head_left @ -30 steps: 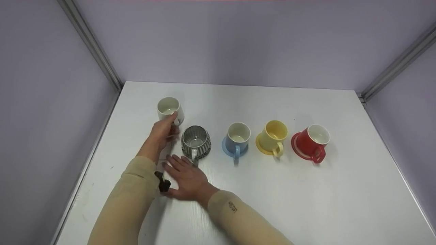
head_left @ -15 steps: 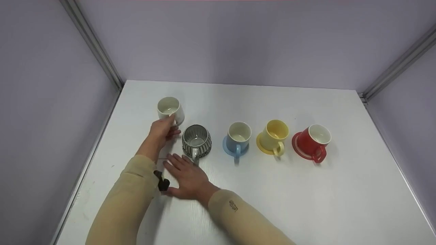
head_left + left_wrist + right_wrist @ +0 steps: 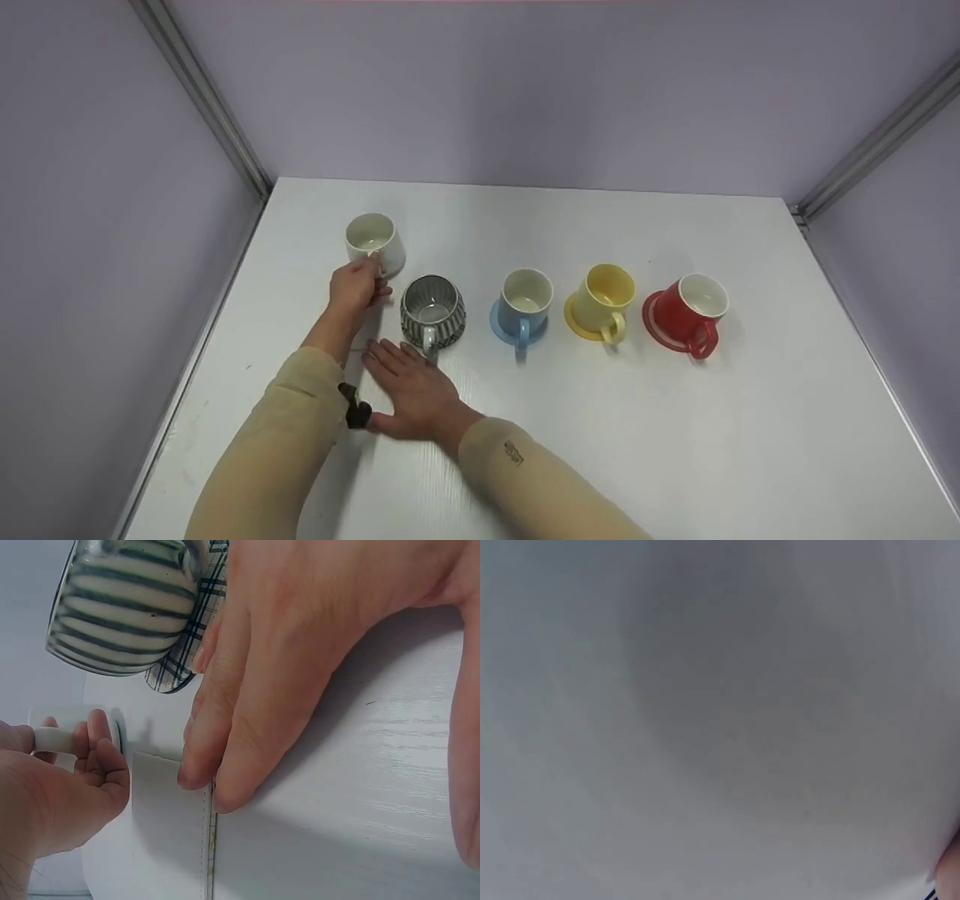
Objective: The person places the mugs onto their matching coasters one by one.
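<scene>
My left hand (image 3: 354,289) pinches the handle of a white mug (image 3: 394,255), which stands upright at the far left. In the left wrist view, thumb and fingers meet at that white handle (image 3: 54,739). My right hand (image 3: 414,390) lies nearly flat with fingers extended, just in front of a grey-and-white striped mug (image 3: 452,330). Its fingertips touch the edge of a flat white piece with stitching (image 3: 166,799), perhaps a coaster, mostly hidden in the head view. Under the striped mug is a checked coaster (image 3: 172,676). The right wrist view is a grey blur.
To the right stand a blue mug (image 3: 514,318) on a blue coaster, a yellow mug (image 3: 596,311) on a yellow coaster, and a red mug (image 3: 676,324) on a red coaster. A black wrist camera (image 3: 355,409) sits between the forearms. Walls enclose the white table (image 3: 675,450).
My left fingers have shifted slightly left and down at the white mug's handle, while the mug itself has hardly moved. My right hand stays in nearly the same place.
</scene>
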Available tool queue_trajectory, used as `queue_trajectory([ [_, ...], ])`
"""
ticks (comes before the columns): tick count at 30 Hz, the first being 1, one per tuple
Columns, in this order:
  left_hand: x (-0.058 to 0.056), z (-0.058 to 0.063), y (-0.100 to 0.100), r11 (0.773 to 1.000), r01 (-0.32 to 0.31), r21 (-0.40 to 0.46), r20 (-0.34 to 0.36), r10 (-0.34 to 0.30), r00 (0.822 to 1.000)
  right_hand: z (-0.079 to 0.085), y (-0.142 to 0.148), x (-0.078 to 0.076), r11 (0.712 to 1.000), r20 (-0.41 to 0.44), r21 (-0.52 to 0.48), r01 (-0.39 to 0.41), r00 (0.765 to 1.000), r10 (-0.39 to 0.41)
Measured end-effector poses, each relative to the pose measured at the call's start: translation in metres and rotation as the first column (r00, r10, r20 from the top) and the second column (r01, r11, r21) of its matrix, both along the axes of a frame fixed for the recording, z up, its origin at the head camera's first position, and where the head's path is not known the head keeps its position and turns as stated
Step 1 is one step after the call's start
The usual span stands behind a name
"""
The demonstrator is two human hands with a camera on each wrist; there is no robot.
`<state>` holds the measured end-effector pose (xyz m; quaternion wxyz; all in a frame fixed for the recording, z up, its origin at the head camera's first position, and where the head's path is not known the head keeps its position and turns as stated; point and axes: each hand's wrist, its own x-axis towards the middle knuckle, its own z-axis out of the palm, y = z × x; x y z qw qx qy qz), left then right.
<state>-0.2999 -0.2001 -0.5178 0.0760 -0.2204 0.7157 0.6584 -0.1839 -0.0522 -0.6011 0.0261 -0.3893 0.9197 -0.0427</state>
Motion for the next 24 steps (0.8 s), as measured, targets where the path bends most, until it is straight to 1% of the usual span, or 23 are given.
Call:
queue_trajectory([
  [5, 0.0009, 0.0001, -0.0003, 1.0, -0.004, 0.003, -0.001, 0.004, 1.0, -0.0005, -0.0002, 0.0001, 1.0, 0.002, -0.002, 0.001, 1.0, -0.001],
  [12, 0.0023, -0.0007, -0.0026, 1.0, -0.001, 0.017, -0.039, 0.002, 0.999, 0.0004, 0.0007, 0.0004, 1.0, -0.005, 0.003, -0.001, 1.0, 0.001],
  [16, 0.0027, -0.0021, -0.0033, 1.0, 0.002, 0.021, -0.046, -0.001, 0.999, 0.0005, 0.0007, 0.001, 1.0, -0.014, 0.004, 0.002, 1.0, -0.002],
  [21, 0.0039, -0.0007, -0.0056, 1.0, -0.002, -0.009, -0.041, 0.001, 0.999, 0.0005, -0.0002, 0.0017, 1.0, -0.012, -0.011, -0.003, 1.0, 0.003],
  [24, 0.0053, 0.0028, -0.0066, 1.0, 0.0, -0.018, -0.047, 0.0, 0.999, 0.0002, -0.0005, 0.0016, 1.0, -0.012, -0.021, -0.006, 1.0, 0.006],
])
